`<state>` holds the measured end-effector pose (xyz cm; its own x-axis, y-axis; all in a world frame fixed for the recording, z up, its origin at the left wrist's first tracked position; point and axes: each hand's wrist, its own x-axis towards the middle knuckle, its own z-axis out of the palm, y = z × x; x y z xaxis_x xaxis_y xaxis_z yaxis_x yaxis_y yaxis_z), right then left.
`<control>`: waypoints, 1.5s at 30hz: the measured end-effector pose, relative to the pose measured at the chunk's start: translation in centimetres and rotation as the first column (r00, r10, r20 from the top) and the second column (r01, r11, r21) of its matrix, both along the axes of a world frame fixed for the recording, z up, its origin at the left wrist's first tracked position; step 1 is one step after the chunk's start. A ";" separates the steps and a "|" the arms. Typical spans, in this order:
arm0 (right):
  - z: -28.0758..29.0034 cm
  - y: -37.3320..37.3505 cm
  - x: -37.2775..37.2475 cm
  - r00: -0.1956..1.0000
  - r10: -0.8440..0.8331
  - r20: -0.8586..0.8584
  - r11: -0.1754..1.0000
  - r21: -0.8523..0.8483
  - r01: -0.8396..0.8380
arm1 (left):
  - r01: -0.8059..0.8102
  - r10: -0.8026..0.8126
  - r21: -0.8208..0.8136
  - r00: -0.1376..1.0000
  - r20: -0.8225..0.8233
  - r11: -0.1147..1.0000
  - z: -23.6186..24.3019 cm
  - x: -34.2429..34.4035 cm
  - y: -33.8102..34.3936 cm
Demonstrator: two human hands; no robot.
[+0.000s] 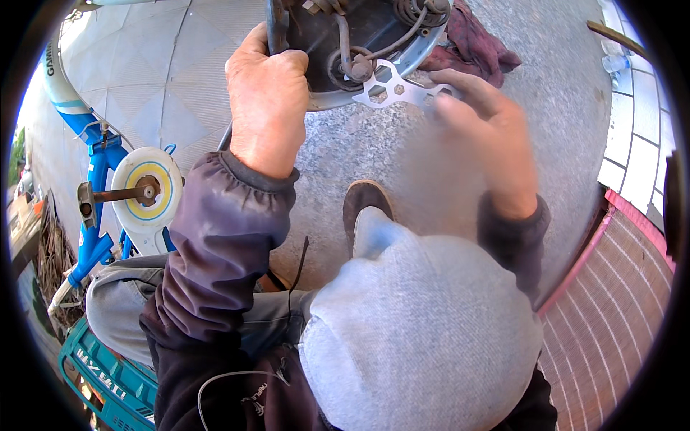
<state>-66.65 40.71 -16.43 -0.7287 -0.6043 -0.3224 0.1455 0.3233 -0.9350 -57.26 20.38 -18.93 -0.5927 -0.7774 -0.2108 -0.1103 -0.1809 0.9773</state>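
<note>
At the top of the head view is a round metal part with a pale rim [330,100], a dark inside, bent rods and a coiled cable. My left hand [269,93] is closed around its left edge, thumb toward the inside. A flat silver multi-hole spanner [392,90] has one end at a rusty nut [361,70] near the part's lower edge. The spanner's other end lies between the thumb and forefinger of my right hand [492,129], which is smeared by motion. Whether the spanner sits fully on the nut I cannot make out.
A blue and white bicycle frame [97,169] with a crank and round chain guard [164,179] stands at left. A dark red rag [478,43] lies beyond my right hand. A teal crate [108,381] is at lower left; a striped brown mat [611,316] lies at right.
</note>
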 end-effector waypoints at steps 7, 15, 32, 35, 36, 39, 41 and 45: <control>-3.8 -0.7 0.4 0.986 0.034 -0.162 0.999 -0.007 -0.036 | 0.022 -0.017 -0.094 0.998 0.053 0.995 -0.9 0.0 0.4; -2.1 -1.2 2.0 0.776 -0.162 -0.609 0.980 -0.007 0.199 | 0.038 -0.016 -0.174 0.992 0.128 0.984 -0.5 0.2 0.7; -1.9 -3.8 3.5 0.873 -0.068 -0.482 0.995 -0.098 0.023 | 0.117 -0.088 -0.190 0.983 0.159 0.975 0.3 0.5 2.1; -1.6 -3.7 3.6 0.902 -0.067 -0.427 0.996 -0.078 0.037 | 0.140 -0.094 -0.247 0.977 0.190 0.959 0.2 0.5 2.1; -1.3 -3.7 3.6 0.915 -0.075 -0.395 0.996 -0.066 0.053 | 0.152 -0.095 -0.271 0.973 0.210 0.951 0.4 0.5 2.2; -0.7 -3.8 3.7 0.942 -0.093 -0.323 0.996 -0.037 0.085 | 0.159 -0.104 -0.279 0.974 0.202 0.947 0.3 0.5 2.3; -0.8 -3.9 3.5 0.949 -0.093 -0.302 0.996 -0.038 0.086 | 0.152 -0.102 -0.277 0.977 0.188 0.949 0.1 0.5 2.5; -0.6 -4.0 3.3 0.949 -0.069 -0.309 0.997 0.014 0.077 | 0.180 -0.122 -0.275 0.968 0.218 0.944 0.2 0.5 2.7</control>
